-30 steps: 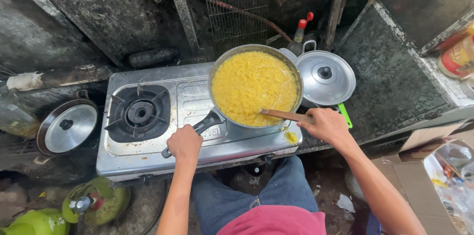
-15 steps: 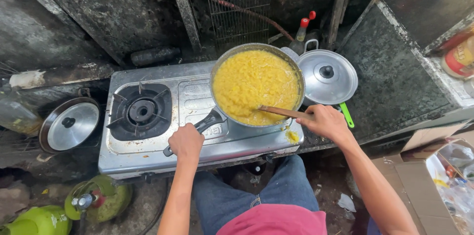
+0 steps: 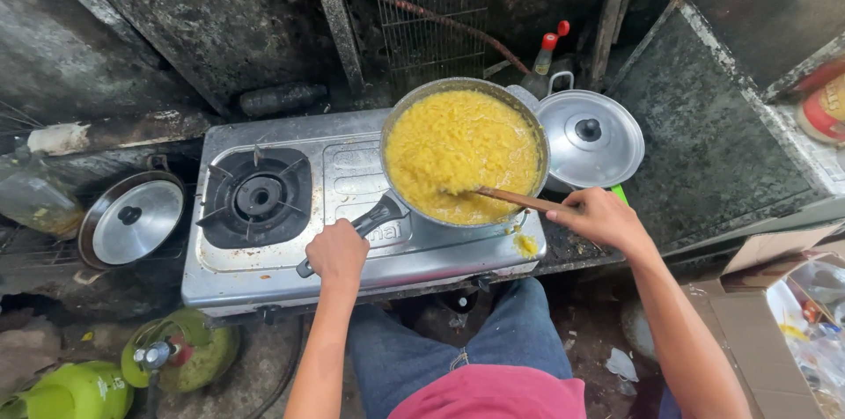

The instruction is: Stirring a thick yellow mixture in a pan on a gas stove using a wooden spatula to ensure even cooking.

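looking down, i take the biggest thing first: a steel two-burner gas stove [image 3: 352, 252] on a dark, sooty counter. its left burner [image 3: 258, 197] is bare, with no flame i can make out. on the right burner sits a wide frying pan [image 3: 465, 153], filled nearly to the rim with a thick yellow mash that looks evenly coloured and already soft, so i judge the cooking well along, with stirring under way and nothing dished out yet. a blob of the same yellow stuff [image 3: 526, 245] lies spilled on the stove top by the pan's near edge.

just right of the pan, touching or nearly so, stands a pot under a steel lid [image 3: 590, 137]. a second lidded pot [image 3: 132, 221] sits well apart on the left, and green gas cylinders [image 3: 180, 353] lie on the floor below.

my left hand [image 3: 336, 253] is curled tight around the pan's black handle [image 3: 374, 216], steadying it. my right hand [image 3: 600, 218] is closed on the end of a wooden spoon [image 3: 519, 200], whose far end is buried in the mash at the pan's near right side.
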